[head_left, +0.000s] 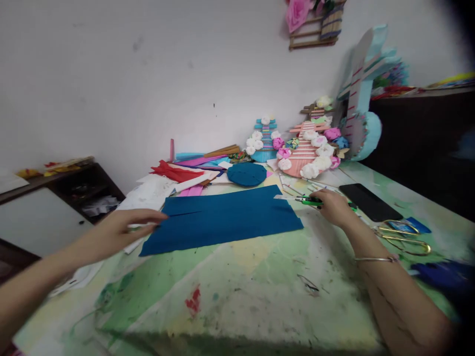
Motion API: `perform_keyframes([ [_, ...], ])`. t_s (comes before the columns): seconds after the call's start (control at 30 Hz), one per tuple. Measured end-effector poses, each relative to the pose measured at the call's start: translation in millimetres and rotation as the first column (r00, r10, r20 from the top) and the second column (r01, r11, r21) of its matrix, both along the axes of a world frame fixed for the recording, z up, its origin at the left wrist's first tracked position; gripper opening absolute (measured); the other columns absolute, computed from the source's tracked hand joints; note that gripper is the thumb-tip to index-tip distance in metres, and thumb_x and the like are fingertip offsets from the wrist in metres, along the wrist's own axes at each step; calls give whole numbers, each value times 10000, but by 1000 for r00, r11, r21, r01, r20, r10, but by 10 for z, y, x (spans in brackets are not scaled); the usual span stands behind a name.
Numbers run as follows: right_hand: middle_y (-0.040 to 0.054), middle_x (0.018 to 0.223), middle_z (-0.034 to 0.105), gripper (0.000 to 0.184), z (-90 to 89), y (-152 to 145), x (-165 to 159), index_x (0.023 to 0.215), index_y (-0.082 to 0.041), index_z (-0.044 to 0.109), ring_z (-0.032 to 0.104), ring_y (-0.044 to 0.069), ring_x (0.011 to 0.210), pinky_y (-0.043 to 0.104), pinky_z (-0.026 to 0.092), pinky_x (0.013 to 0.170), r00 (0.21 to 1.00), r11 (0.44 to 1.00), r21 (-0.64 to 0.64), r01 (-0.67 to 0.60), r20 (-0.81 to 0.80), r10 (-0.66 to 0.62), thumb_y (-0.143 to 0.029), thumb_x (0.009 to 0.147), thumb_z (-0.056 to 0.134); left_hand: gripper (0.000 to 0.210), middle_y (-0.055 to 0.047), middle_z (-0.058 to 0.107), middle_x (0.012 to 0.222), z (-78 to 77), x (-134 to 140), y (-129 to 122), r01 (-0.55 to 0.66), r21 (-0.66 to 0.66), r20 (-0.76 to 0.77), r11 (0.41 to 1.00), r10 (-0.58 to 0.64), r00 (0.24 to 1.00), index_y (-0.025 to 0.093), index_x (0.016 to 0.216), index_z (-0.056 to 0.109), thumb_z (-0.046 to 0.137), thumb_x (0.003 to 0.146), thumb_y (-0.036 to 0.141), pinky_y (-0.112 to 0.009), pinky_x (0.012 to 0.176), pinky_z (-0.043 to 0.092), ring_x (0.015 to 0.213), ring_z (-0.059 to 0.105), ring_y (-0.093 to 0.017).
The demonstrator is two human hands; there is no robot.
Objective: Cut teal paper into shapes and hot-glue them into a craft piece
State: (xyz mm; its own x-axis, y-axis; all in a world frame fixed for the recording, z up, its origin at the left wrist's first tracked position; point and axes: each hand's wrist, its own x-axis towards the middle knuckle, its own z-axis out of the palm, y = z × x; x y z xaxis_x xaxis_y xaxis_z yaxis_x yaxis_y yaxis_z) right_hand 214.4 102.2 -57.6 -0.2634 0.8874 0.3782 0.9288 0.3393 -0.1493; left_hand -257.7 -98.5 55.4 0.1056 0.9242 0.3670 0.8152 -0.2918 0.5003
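A dark blue sheet (230, 217) of paper or thin cloth lies flat on the table, with a dark slit (185, 213) running in from its left side. My left hand (124, 230) is at that left edge, fingers stretched and somewhat blurred, thumb apart from the forefinger; whether they touch the sheet is unclear. In my right hand (334, 206) is a green utility knife (309, 200), gripped with its blade pointing left over the sheet's right end. Behind the sheet sits a dark blue rounded piece (247, 174).
A black phone (370, 201) and gold-handled scissors (404, 237) lie to the right. Flower-decorated lute shapes (309, 148) stand against the wall. Red, pink and blue paper strips (178, 172) are piled at the back left. The stained green table cover (252, 291) extends forward.
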Motion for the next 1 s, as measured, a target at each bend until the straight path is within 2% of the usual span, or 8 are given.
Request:
perform_keyframes([
  [0.07, 101, 1063, 654, 406, -15, 9, 37, 1017, -210, 693, 587, 259, 998, 311, 411, 745, 1000, 1000, -18, 14, 24, -13, -34, 682, 545, 213, -25, 721, 987, -134, 450, 454, 164, -99, -210, 981, -182, 961, 257, 956, 713, 622, 770, 305, -313, 808, 516, 876, 659, -197],
  [0.17, 118, 1031, 646, 356, -3, 8, 73, 1008, -197, 695, 581, 268, 985, 305, 400, 692, 997, 998, -37, 49, 56, -47, -63, 705, 563, 203, -80, 698, 1014, -426, 1219, 1021, 378, -87, -205, 922, -388, 899, 214, 940, 698, 545, 805, 222, -333, 852, 495, 936, 645, -208],
  [0.3, 127, 1001, 644, 351, 42, -26, 78, 983, -194, 697, 583, 284, 964, 319, 390, 668, 994, 994, -56, 91, 70, -88, -42, 708, 540, 167, -91, 682, 943, -822, 1942, 1618, 355, -54, -4, 933, -356, 934, 176, 853, 687, 584, 732, 124, -375, 868, 473, 920, 625, -225],
  [0.43, 142, 1015, 634, 352, 70, -58, 64, 968, -193, 691, 572, 314, 985, 358, 393, 690, 992, 989, -77, 124, 19, -123, -36, 711, 509, 125, -80, 681, 859, -996, 2152, 1918, 341, -114, 177, 933, -319, 931, 151, 824, 659, 542, 781, 151, -332, 770, 507, 834, 641, -192],
  [0.6, 164, 1072, 617, 365, 71, -49, -2, 986, -177, 660, 546, 338, 1035, 401, 395, 774, 976, 986, -110, 124, -167, -141, -32, 684, 515, 221, -111, 708, 881, -907, 2035, 1773, 415, -290, 459, 862, -255, 851, 134, 968, 594, 396, 897, 199, -260, 620, 518, 734, 681, -148],
  [0.77, 145, 968, 643, 325, 152, -119, -183, 1034, -151, 584, 578, 309, 946, 374, 408, 756, 879, 984, -176, 15, -467, -96, -105, 714, 549, 217, -134, 702, 936, -768, 1915, 1421, 467, -363, 650, 806, -140, 747, 137, 975, 602, 472, 893, 291, -251, 601, 500, 751, 686, -162],
  [0.9, 34, 718, 599, 329, 316, -332, -410, 1074, -165, 548, 552, 183, 620, 298, 411, 566, 703, 931, -253, -262, -712, 4, -328, 788, 553, 235, -114, 691, 899, -660, 1897, 1206, 564, -383, 807, 732, -32, 590, 135, 939, 644, 606, 830, 340, -255, 629, 491, 750, 667, -165],
  [1.0, -51, 558, 483, 502, 394, -523, -601, 1106, -160, 560, 412, 101, 439, 247, 336, 444, 560, 804, -303, -512, -827, 45, -451, 707, 648, 292, -116, 680, 925, -574, 1924, 1094, 617, -362, 828, 699, -64, 558, 131, 952, 648, 649, 801, 380, -273, 662, 492, 789, 662, -183],
])
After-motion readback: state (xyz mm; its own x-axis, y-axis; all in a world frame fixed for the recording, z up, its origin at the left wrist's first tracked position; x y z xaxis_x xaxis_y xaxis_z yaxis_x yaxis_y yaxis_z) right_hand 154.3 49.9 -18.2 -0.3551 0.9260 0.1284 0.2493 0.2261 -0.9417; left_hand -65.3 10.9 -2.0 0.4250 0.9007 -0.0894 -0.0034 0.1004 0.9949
